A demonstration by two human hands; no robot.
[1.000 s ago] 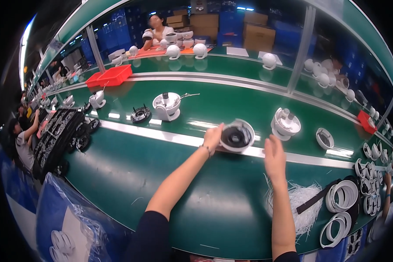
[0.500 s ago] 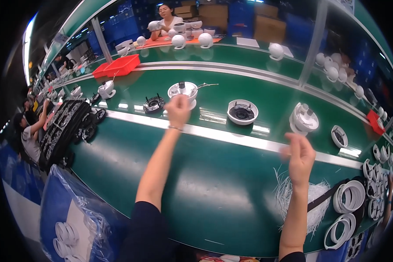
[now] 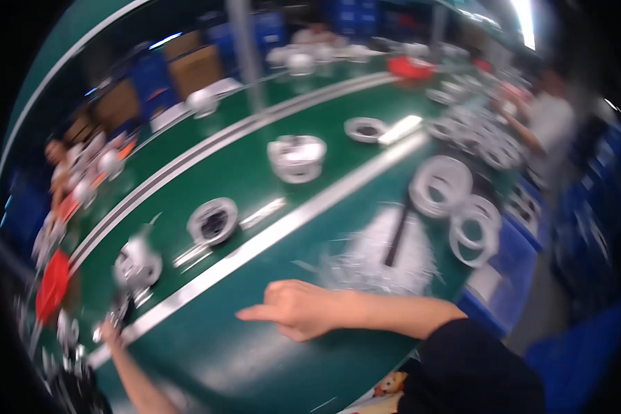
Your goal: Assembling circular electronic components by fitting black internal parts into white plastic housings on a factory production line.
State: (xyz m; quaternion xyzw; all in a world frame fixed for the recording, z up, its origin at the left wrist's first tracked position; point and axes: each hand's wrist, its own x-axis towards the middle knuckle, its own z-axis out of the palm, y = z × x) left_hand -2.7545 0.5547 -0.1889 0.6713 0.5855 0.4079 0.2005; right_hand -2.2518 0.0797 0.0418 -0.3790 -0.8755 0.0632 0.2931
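My left hand (image 3: 109,334) is at the lower left, smeared by motion, beside a dark part (image 3: 122,308) at the strip's edge. Whether it grips that part I cannot tell. Over the green work surface, my right hand (image 3: 298,308) has its index finger stretched out to the left and its other fingers curled, with nothing visible in it. Beyond my left hand stands a white round housing (image 3: 136,268) with a piece standing up from it. A white bowl-shaped housing (image 3: 213,222) with a dark inside sits farther right, and another white housing (image 3: 297,160) stands beyond it.
A pile of thin white strips (image 3: 386,259) lies right of my right hand, with white rings (image 3: 440,186) beside it. A pale metal strip (image 3: 255,247) runs along the green line. Red trays (image 3: 53,284) stand at the sides. Co-workers sit across and at the right (image 3: 550,114).
The view has swung to the right and tilted. My left hand is now beside the dark part at lower left, and my right hand has turned to point left over the work surface.
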